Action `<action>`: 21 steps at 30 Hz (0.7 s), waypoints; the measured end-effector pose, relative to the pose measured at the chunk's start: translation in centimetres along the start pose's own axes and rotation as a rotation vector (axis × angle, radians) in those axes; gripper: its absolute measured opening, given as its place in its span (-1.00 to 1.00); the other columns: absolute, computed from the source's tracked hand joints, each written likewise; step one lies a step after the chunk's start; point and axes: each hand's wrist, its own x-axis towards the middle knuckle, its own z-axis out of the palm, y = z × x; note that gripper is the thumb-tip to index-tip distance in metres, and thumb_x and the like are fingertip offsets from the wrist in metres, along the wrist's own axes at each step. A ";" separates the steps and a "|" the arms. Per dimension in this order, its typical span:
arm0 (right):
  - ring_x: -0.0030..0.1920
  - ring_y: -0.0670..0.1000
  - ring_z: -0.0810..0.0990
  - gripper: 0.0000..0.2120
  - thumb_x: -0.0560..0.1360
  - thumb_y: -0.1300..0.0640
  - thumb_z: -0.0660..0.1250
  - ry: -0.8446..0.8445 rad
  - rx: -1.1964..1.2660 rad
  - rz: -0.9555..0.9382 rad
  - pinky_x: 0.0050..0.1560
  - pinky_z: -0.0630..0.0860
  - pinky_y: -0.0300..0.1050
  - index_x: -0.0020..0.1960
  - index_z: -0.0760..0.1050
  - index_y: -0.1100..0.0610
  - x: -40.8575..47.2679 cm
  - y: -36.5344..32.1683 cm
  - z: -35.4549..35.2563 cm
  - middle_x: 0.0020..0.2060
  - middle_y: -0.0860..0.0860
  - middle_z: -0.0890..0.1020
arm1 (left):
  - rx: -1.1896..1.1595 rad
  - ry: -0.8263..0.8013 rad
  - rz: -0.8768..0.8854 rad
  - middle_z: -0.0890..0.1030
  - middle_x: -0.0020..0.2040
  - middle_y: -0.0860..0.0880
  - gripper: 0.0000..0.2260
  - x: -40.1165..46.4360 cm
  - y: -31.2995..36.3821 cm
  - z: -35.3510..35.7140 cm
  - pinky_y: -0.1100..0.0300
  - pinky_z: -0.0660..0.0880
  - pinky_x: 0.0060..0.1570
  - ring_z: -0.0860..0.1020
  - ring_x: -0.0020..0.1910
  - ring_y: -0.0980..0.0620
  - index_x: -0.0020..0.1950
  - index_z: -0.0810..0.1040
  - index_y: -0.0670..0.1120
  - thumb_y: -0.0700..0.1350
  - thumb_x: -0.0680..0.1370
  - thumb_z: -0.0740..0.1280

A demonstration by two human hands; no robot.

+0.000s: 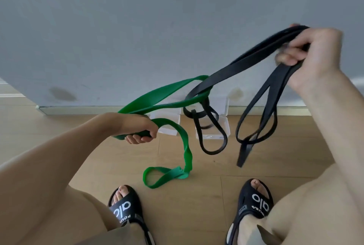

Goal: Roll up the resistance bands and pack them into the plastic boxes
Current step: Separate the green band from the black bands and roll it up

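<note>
My left hand [137, 128] is closed around a green resistance band [163, 95]. One end of that band trails down to the wooden floor between my feet, and its upper loop is tangled with black bands near the middle. My right hand [313, 52], raised at the upper right, grips a bundle of black resistance bands [242, 67] whose loops hang down toward the floor. Two clear plastic boxes sit on the floor by the wall, one [169, 118] behind the green band and one [222, 126] behind the black loops.
A grey wall [137, 28] with a pale skirting strip [88, 110] runs across just beyond the boxes. The floor [78, 146] is light wood. My feet in black sandals [126, 209] [254, 203] stand at the bottom of the view.
</note>
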 end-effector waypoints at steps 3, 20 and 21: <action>-0.58 -0.09 0.19 -0.67 0.28 0.48 0.11 -0.385 -0.567 0.026 -0.53 0.09 -0.29 -0.18 0.51 0.15 -2.6 2.4 1.6 -0.51 -0.04 0.35 | 0.055 0.035 0.025 0.26 -0.46 -0.07 -0.70 -0.5 0.5 0.8 0.13 0.08 -0.39 0.14 -0.47 -0.02 -0.45 0.37 -0.12 -0.17 0.50 0.25; -0.51 -0.07 0.12 -0.52 0.24 0.50 0.07 -0.575 -0.255 0.073 -0.50 0.11 -0.24 -0.07 0.55 0.10 -4.0 3.5 5.0 -0.36 0.06 0.41 | 0.517 -0.211 -0.078 0.46 -0.39 -0.02 -0.79 3.6 1.4 8.6 0.16 0.32 -0.34 0.36 -0.38 -0.06 -0.35 0.44 -0.06 -0.01 0.44 0.32; -0.52 -0.08 0.13 -0.51 0.27 0.52 0.05 -0.561 -0.226 0.091 -0.51 0.11 -0.24 -0.06 0.56 0.10 -4.0 3.7 5.0 -0.36 0.05 0.43 | 0.541 -0.204 -0.076 0.47 -0.38 -0.02 -0.80 3.8 1.4 8.9 0.16 0.32 -0.34 0.37 -0.38 -0.06 -0.34 0.44 -0.07 -0.01 0.43 0.32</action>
